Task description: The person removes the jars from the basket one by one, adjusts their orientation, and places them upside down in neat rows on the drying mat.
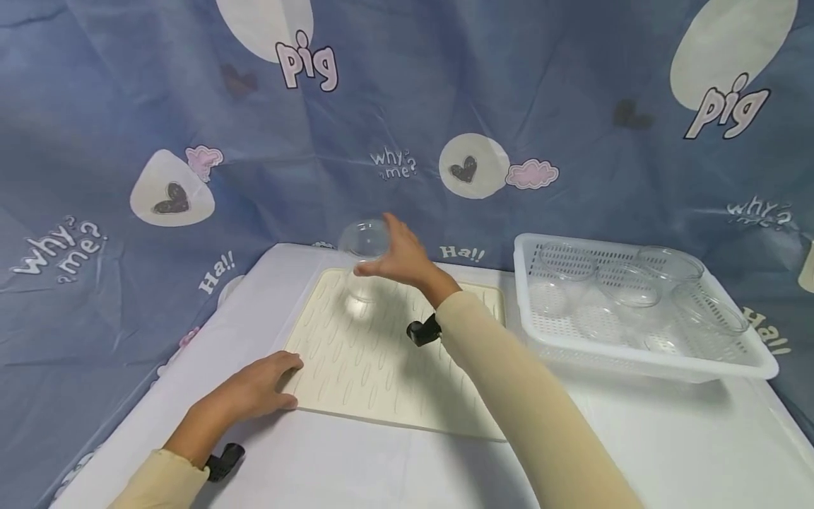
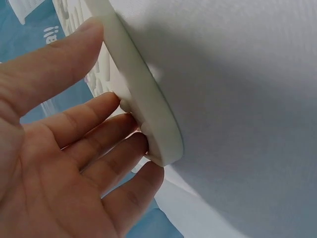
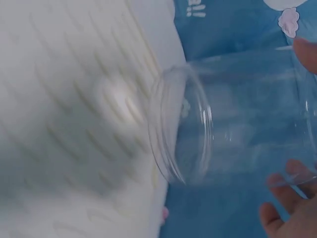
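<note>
My right hand grips a clear, see-through cup near its top, thumb on one side and fingers on the other. Above the back left part of a cream ridged mat, the cup hangs upright. In the right wrist view its thick-ringed bottom faces the mat, and the wall of the cup is plainly transparent. At the mat's front left corner lies my left hand. Its loosely bent fingers touch the mat's edge in the left wrist view, with the thumb against that edge farther along.
A white perforated basket stands on the right side of the table. Several clear cups sit inside it. White cloth covers the table, and a blue printed curtain hangs behind and at the left.
</note>
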`<state>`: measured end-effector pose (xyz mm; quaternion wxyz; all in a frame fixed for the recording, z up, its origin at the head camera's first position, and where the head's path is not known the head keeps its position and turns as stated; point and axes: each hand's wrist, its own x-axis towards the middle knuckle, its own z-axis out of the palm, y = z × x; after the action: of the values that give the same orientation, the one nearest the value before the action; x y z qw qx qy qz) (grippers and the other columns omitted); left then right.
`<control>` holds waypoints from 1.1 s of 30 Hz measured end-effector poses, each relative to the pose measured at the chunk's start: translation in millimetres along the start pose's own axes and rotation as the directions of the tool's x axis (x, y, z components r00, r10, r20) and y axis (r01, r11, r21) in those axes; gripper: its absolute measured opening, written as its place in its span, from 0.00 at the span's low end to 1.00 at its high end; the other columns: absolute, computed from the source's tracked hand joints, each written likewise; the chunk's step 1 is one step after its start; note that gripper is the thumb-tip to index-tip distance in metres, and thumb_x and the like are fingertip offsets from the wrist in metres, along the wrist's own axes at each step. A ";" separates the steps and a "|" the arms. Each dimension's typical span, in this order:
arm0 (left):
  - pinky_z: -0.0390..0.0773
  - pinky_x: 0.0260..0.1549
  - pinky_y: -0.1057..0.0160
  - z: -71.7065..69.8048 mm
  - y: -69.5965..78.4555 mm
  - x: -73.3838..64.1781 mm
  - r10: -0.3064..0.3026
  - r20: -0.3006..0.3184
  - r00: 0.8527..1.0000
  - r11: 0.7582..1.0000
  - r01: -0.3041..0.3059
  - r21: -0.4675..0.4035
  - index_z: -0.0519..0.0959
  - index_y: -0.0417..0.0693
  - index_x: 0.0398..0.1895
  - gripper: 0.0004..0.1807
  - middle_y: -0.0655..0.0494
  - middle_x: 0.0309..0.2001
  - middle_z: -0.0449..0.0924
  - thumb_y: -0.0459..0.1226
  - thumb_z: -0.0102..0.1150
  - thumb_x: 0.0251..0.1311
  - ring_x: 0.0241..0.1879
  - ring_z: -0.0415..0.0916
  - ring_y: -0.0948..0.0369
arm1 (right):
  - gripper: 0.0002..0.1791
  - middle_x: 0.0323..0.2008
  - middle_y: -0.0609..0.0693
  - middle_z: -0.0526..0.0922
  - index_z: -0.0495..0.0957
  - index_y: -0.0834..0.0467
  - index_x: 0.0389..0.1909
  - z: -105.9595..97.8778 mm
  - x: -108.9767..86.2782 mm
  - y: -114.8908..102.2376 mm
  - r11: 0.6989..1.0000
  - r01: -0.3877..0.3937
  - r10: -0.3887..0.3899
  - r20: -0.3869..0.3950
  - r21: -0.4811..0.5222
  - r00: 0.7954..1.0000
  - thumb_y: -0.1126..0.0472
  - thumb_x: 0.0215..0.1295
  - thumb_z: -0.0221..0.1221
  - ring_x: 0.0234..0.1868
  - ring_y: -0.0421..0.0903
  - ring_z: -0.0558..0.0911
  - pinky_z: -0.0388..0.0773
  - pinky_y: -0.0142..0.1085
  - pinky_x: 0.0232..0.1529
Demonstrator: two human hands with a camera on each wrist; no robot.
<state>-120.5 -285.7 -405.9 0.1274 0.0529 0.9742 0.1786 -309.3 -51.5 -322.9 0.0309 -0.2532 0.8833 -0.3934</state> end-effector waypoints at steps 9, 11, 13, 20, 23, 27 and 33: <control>0.69 0.64 0.37 0.2 -2.9 -0.3 0.004 -0.005 1.000 1.000 -0.004 -0.007 0.72 0.36 0.62 0.35 0.33 0.68 0.68 0.39 0.74 0.51 0.68 0.65 0.35 | 0.63 0.77 0.54 0.58 0.48 0.55 0.78 27.4 10.7 -1.0 0.982 -0.009 0.016 -0.032 0.189 0.999 0.49 0.45 0.77 0.78 0.54 0.59 0.62 0.52 0.76; 0.69 0.65 0.37 1.5 -3.1 -0.6 0.007 -0.008 1.000 1.000 -0.007 -0.021 0.72 0.36 0.63 0.35 0.34 0.68 0.67 0.39 0.74 0.52 0.68 0.64 0.35 | 0.63 0.76 0.53 0.59 0.48 0.54 0.78 31.9 12.0 1.0 0.980 -0.015 0.021 -0.028 0.197 0.999 0.49 0.45 0.77 0.77 0.54 0.61 0.64 0.52 0.75; 0.68 0.65 0.37 2.7 -3.1 -0.5 0.007 -0.011 1.000 1.000 -0.008 -0.027 0.72 0.36 0.63 0.35 0.34 0.69 0.67 0.39 0.73 0.52 0.69 0.64 0.35 | 0.64 0.76 0.54 0.60 0.48 0.54 0.78 36.1 13.0 2.7 0.978 -0.021 0.027 -0.025 0.206 0.999 0.49 0.45 0.78 0.76 0.54 0.62 0.64 0.52 0.75; 0.68 0.66 0.38 2.3 -2.0 -0.7 -0.009 -0.016 1.000 1.000 0.009 -0.017 0.72 0.36 0.64 0.35 0.35 0.69 0.67 0.38 0.73 0.53 0.69 0.64 0.36 | 0.63 0.78 0.54 0.55 0.47 0.52 0.79 49.8 15.8 5.4 0.972 -0.033 0.040 -0.029 0.234 0.999 0.47 0.48 0.76 0.79 0.54 0.57 0.60 0.53 0.77; 0.68 0.66 0.39 2.7 -2.5 -0.5 -0.008 -0.018 1.000 1.000 0.008 -0.016 0.72 0.36 0.64 0.35 0.35 0.69 0.67 0.38 0.73 0.53 0.69 0.64 0.37 | 0.62 0.78 0.53 0.56 0.47 0.51 0.79 56.2 16.5 6.1 0.959 -0.053 0.062 -0.022 0.278 0.998 0.47 0.48 0.76 0.78 0.54 0.59 0.63 0.52 0.75; 0.68 0.66 0.39 3.0 -3.3 -0.3 -0.008 -0.021 1.000 1.000 0.008 -0.013 0.71 0.36 0.64 0.35 0.35 0.69 0.67 0.38 0.73 0.53 0.69 0.64 0.37 | 0.61 0.77 0.52 0.60 0.50 0.51 0.78 62.8 17.1 7.7 0.941 -0.073 0.079 -0.005 0.331 0.997 0.46 0.48 0.76 0.77 0.53 0.62 0.66 0.51 0.74; 0.69 0.66 0.39 3.4 -3.8 -0.9 -0.006 -0.027 1.000 1.000 0.006 -0.010 0.72 0.36 0.63 0.34 0.35 0.69 0.67 0.38 0.73 0.53 0.69 0.65 0.37 | 0.58 0.76 0.51 0.62 0.52 0.46 0.78 70.3 17.8 11.8 0.943 -0.075 0.086 -0.021 0.324 0.996 0.45 0.50 0.75 0.76 0.54 0.64 0.67 0.52 0.73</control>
<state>-118.9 -288.3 -410.2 0.1148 0.0469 0.9751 0.1837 -311.8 -101.0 -377.1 0.0726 -0.2016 0.8170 -0.5354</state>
